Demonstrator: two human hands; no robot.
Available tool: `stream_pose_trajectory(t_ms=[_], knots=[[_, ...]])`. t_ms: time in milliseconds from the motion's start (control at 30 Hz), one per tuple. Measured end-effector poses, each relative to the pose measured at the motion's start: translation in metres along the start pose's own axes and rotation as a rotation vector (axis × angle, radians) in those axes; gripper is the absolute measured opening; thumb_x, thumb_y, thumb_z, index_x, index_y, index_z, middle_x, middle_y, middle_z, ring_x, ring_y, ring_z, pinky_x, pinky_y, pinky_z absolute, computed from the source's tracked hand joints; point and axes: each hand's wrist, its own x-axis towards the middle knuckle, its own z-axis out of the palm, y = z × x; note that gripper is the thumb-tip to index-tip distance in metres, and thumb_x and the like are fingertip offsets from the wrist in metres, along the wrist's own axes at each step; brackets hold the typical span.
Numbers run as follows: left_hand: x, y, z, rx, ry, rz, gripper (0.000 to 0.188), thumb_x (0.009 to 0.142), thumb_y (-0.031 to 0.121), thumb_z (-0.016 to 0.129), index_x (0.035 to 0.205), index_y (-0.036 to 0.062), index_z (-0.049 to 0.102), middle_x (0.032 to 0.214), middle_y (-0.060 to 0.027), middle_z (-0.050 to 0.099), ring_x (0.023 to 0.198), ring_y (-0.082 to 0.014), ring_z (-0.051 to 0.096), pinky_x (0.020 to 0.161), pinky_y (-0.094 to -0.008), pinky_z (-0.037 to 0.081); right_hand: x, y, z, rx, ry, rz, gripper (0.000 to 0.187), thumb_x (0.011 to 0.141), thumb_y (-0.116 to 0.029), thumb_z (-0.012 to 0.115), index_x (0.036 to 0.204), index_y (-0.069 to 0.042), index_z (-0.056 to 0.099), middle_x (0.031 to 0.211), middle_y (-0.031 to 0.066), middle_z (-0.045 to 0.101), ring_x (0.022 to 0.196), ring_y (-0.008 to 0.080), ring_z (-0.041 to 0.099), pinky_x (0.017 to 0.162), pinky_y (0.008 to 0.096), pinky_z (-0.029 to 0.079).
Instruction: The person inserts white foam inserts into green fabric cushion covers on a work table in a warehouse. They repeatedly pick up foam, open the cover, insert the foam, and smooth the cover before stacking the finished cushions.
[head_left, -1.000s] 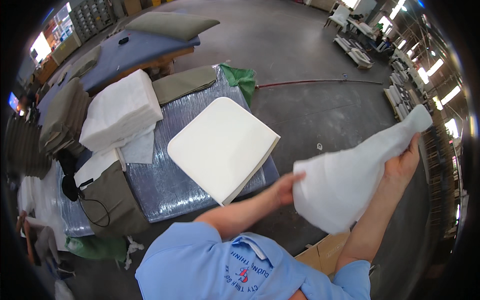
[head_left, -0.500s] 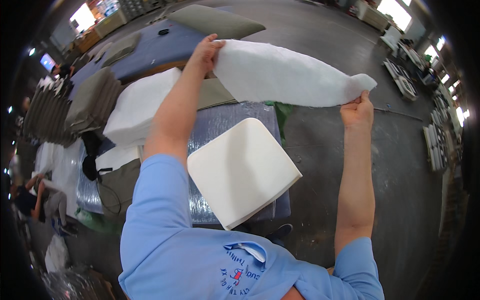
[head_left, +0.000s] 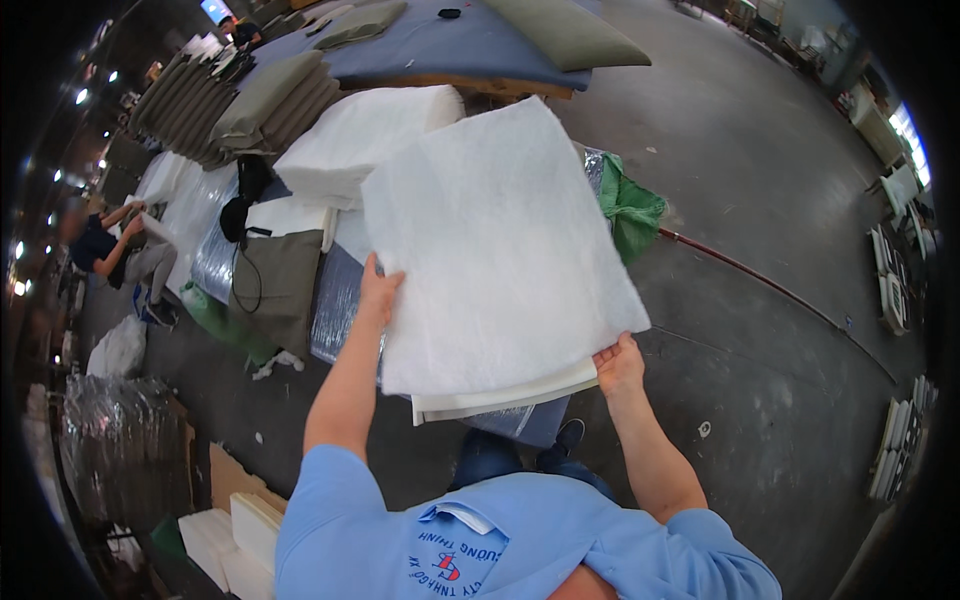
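Observation:
A sheet of white fluffy batting (head_left: 495, 235) lies spread over a cream foam cushion pad (head_left: 505, 396), whose near edge peeks out below it. My left hand (head_left: 380, 290) is closed on the sheet's left edge, its thumb pointing up along it. At the near right corner, my right hand (head_left: 620, 365) pinches the batting between thumb and fingers. Most of the foam is hidden under the sheet. Both rest above a plastic-wrapped blue stack (head_left: 345, 310).
Beyond my left hand sit a white batting stack (head_left: 365, 135), grey-green cushion covers (head_left: 275, 105) and a folded olive cloth (head_left: 275, 290). A blue-topped table (head_left: 420, 50) stands at the back. Green sacking (head_left: 630, 210) hangs at the right. Another person (head_left: 110, 245) sits far left.
Both hands have come down and nearer, bringing the batting sheet from being held stretched out in the air to lying over the foam pad. My view has shifted too.

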Motion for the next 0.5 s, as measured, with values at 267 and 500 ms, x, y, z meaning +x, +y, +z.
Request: stream_pose_trajectory(t_ms=[267, 500], knots=[[-0.043, -0.087, 0.01, 0.123, 0.246, -0.279, 0.096, 0.089, 0.005, 0.074, 0.164, 0.0142, 0.016, 0.142, -0.0248, 0.051, 0.117, -0.0307, 0.061, 0.083, -0.0419, 0.055, 0.014, 0.02, -0.067, -0.366, 0.151, 0.099, 0.022, 0.106, -0.026, 0.055, 0.12, -0.01, 0.052, 0.104, 0.0071, 0.061, 0.091, 0.0254, 0.064, 0.08, 0.0443, 0.057], [-0.04, -0.098, -0.025, -0.195, 0.092, -0.455, 0.054, 0.097, 0.038, 0.07, 0.142, 0.0151, 0.052, 0.118, -0.0109, 0.066, 0.088, -0.0228, 0.065, 0.073, -0.0376, 0.054, -0.008, -0.025, -0.052, -1.135, -0.131, 0.385, 0.028, 0.102, -0.03, 0.061, 0.116, -0.006, 0.064, 0.096, 0.0093, 0.073, 0.071, 0.0191, 0.07, 0.06, 0.0319, 0.055]])
